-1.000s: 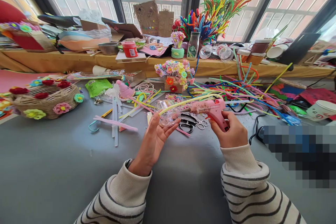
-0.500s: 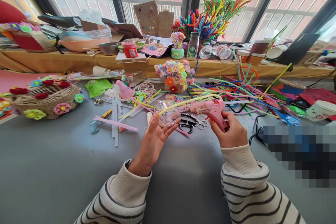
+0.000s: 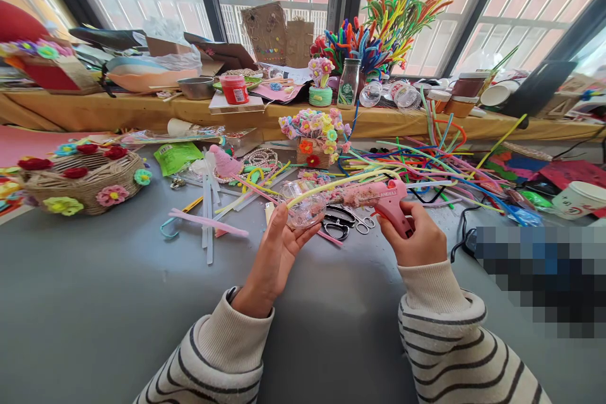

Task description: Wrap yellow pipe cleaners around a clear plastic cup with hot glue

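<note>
- Head view: the left hand [image 3: 279, 252] is raised above the tabletop [image 3: 142, 303], its thumb and fingers clamped on a clear plastic container [image 3: 305, 218].
- That container sits near the middle of the scene, tilted, between the two hands.
- A pale yellow pipe cleaner [image 3: 348, 182] runs from beside the left thumb, across the container, to the right above the glue gun [image 3: 391, 202].
- The right hand [image 3: 421, 240] has its fingers wrapped around the handle of this pink glue gun, whose barrel points left at the container; whether the nozzle touches it, I cannot tell.
- Just beyond the gap between the hands lie black-handled scissors [image 3: 337, 228], with small metal scissors [image 3: 365, 225] to their right.
- Left of the left hand, translucent sticks [image 3: 208, 243] lie under a lilac pipe cleaner [image 3: 222, 226].
- Farther back are a pink knitted cone [image 3: 226, 164], strings of beads [image 3: 267, 156] and a green packet [image 3: 176, 159].
- A woven basket [image 3: 89, 196] with yarn flowers stands at the far left.
- Past the hands stands a small box of flowers [image 3: 310, 154]; a loose pile of coloured pipe cleaners [image 3: 435, 158] spreads to its right.
- Along the windows, a cloth-covered ledge [image 3: 265, 120] carries a red jar [image 3: 234, 89] and a glass bottle [image 3: 349, 85].
</note>
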Tool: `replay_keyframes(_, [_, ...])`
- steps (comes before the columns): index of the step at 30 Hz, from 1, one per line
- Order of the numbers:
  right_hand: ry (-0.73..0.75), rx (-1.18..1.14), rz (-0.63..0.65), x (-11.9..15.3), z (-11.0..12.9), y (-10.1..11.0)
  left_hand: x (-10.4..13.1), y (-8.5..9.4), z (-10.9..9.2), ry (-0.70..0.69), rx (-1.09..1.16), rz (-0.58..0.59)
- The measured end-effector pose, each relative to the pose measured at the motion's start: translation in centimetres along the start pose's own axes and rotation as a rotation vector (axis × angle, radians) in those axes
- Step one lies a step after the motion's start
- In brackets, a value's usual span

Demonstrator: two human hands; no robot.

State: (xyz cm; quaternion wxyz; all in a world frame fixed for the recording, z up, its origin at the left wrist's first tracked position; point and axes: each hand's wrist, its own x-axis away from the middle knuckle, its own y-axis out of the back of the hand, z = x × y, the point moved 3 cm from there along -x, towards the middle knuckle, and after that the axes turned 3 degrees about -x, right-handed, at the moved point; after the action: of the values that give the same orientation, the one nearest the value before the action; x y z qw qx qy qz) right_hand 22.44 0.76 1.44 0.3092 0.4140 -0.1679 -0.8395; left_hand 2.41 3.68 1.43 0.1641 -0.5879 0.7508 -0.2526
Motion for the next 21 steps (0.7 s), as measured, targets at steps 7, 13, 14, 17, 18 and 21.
replay_keyframes(7, [0.012, 0.043, -0.007, 0.1, -0.1, 0.0, -0.1, 0.1, 0.0, -0.072, 0.008, -0.004])
replay_keyframes(13, [-0.023, 0.105, -0.043, -0.2, -1.3, 0.7, 0.1, 0.0, -0.3, -0.111, 0.018, 0.011])
replay_keyframes(14, [-0.048, 0.117, -0.048, -0.2, -1.7, 1.0, 0.2, -0.1, -0.4, -0.106, 0.025, 0.018])
replay_keyframes(17, [-0.126, 0.161, -0.019, -0.4, -3.3, 1.9, 0.2, -0.1, -0.5, -0.085, 0.05, 0.034])
replay_keyframes(18, [-0.146, 0.185, -0.007, -0.4, -4.0, 2.2, 0.1, 0.0, -0.5, -0.079, 0.057, 0.037])
replay_keyframes(21, [-0.161, 0.271, -0.033, -0.3, -6.1, 3.2, 0.0, 0.0, -0.5, -0.072, 0.069, 0.033])
